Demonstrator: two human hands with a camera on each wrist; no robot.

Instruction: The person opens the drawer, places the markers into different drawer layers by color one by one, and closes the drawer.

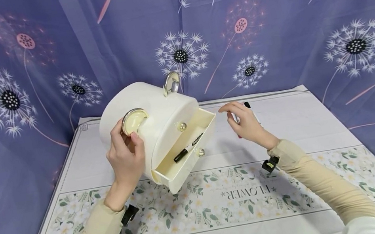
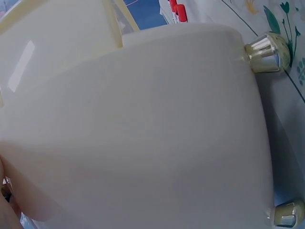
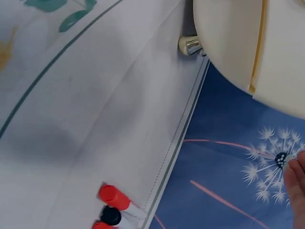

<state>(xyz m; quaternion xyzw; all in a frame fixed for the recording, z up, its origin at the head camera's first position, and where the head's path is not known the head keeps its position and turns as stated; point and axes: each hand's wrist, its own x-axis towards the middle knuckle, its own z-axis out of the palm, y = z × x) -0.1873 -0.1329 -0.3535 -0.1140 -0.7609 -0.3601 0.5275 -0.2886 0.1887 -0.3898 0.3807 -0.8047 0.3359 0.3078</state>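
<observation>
A white drawer box [image 1: 127, 101], with gold-rimmed ears on top and round gold knobs, stands tilted on the table's left half. My left hand [image 1: 126, 157] holds it by the near ear [image 1: 135, 121], thumb and fingers at either side. Its lower drawer [image 1: 181, 174] is pulled out, and a whiteboard marker [image 1: 188, 148] with a black cap lies inside. Off the drawer's far corner is my right hand [image 1: 246, 122], fingers loosely extended and holding nothing. In the left wrist view the box's smooth white side and gold feet [image 2: 269, 53] fill the picture.
Several markers with red caps [image 3: 113, 196] and black caps [image 3: 110, 215] lie on the table, partly hidden behind the right hand in the head view. A floral printed strip [image 1: 242, 201] crosses the white tablecloth. A blue dandelion curtain [image 1: 126, 41] hangs behind.
</observation>
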